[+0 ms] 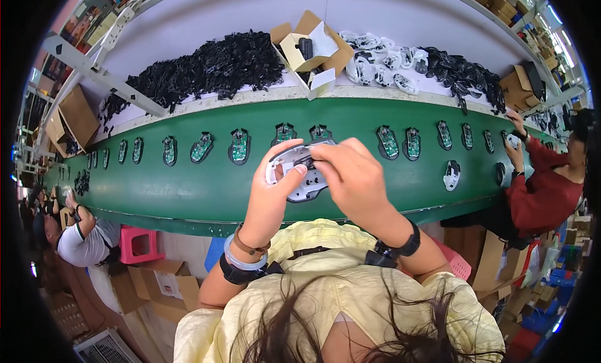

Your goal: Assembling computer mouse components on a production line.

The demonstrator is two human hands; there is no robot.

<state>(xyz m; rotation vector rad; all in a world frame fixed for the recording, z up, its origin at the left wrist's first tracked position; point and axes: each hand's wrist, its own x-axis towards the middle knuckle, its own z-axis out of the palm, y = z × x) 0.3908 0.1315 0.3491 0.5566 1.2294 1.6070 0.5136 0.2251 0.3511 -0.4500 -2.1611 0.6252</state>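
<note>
Just over the near edge of the green belt, my left hand (266, 184) is wrapped round a white and grey mouse shell (308, 191), its hollow inside turned up. The fingers of my right hand (355, 175) are pinched on a small black part (305, 162) at the middle of that shell; my left thumb presses beside it. My fingers cover some of the shell's far end. Behind my hands stand open mouse bases with green circuit boards, one (285, 132) just past my left fingers and another (321, 132) beyond my right.
More open mouse bases (240, 146) line the green belt (175, 191). A white shell (451, 175) lies at right. On the shelf are a heap of black parts (206, 66), an open carton (311, 56) and bagged white shells (382, 62). Co-workers (544, 188) sit at both sides.
</note>
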